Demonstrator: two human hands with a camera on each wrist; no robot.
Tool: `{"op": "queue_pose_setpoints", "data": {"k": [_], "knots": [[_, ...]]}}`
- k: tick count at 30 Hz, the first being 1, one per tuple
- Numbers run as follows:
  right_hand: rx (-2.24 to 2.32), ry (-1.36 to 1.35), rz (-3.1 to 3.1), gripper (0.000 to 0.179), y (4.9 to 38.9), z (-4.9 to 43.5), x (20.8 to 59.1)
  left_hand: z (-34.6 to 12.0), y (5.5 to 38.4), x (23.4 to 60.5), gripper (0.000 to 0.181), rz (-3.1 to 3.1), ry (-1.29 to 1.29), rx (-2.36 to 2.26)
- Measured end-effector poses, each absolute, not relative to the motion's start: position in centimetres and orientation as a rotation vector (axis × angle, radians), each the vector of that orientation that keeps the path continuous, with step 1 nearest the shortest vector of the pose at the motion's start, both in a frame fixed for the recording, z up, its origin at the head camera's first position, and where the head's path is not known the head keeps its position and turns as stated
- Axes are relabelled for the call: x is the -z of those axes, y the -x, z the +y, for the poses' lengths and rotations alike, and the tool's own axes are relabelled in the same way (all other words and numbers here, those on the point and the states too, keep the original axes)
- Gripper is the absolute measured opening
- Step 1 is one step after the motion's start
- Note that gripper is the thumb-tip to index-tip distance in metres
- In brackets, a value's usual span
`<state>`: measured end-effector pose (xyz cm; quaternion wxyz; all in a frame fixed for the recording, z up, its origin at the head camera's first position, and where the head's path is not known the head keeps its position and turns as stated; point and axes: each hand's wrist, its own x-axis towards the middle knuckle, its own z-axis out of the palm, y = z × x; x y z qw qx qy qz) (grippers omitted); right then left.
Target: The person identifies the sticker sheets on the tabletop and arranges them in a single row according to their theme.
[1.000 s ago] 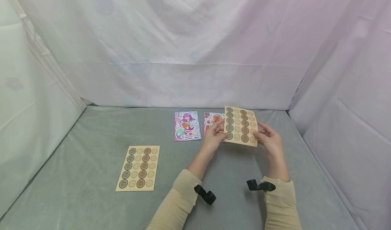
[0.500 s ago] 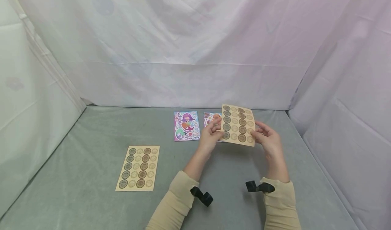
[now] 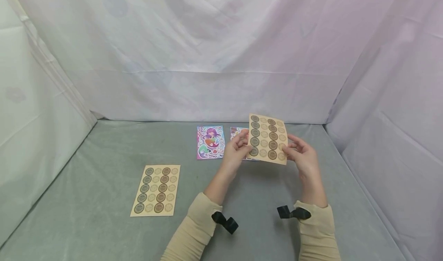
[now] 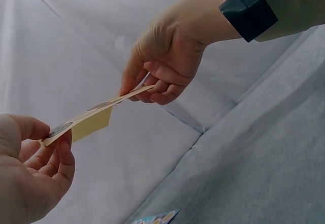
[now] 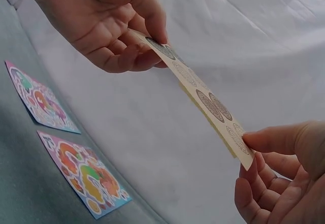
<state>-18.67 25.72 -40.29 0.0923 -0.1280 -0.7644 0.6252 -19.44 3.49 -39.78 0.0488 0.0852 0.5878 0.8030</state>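
A tan sticker sheet [image 3: 267,138] with columns of round seals is held up off the table between both hands. My left hand [image 3: 234,153] pinches its lower left edge, thumb on the printed face and fingers behind. On the opposite edge my right hand [image 3: 303,156] pinches it the same way. The left wrist view shows the sheet [image 4: 91,115] nearly edge-on, with a yellowish layer below it. Behind it in the head view, a colourful sticker sheet [image 3: 236,131] is partly hidden; the right wrist view shows this orange-patterned sheet [image 5: 84,173] whole.
A second tan seal sticker sheet [image 3: 155,191] lies flat at the left of the grey table [image 3: 104,149]. Towards the back lies a mermaid sticker sheet [image 3: 210,142]. White cloth walls [image 3: 194,95] close off the back and both sides.
Both hands have shifted the held sticker sheet slightly left and up, and it stands a little more upright. The sheets on the table stay in place.
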Motion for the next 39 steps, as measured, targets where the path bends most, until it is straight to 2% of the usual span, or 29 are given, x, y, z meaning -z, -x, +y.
{"op": "queue_pose_setpoints", "data": {"k": [3,23,39], "knots": [[-1.838,0.401,-2.301,0.054,17.7,24.3,38.4,3.5,20.0,40.7,0.053,1.822,-0.244,-2.441],[-1.888,0.246,-2.332,0.053,17.0,22.7,38.0,1.4,19.7,40.5,0.053,1.908,-0.183,-2.408],[-1.948,0.096,-2.357,0.065,17.0,21.7,38.1,-0.7,19.3,40.4,0.054,1.915,-0.235,-2.391]]}}
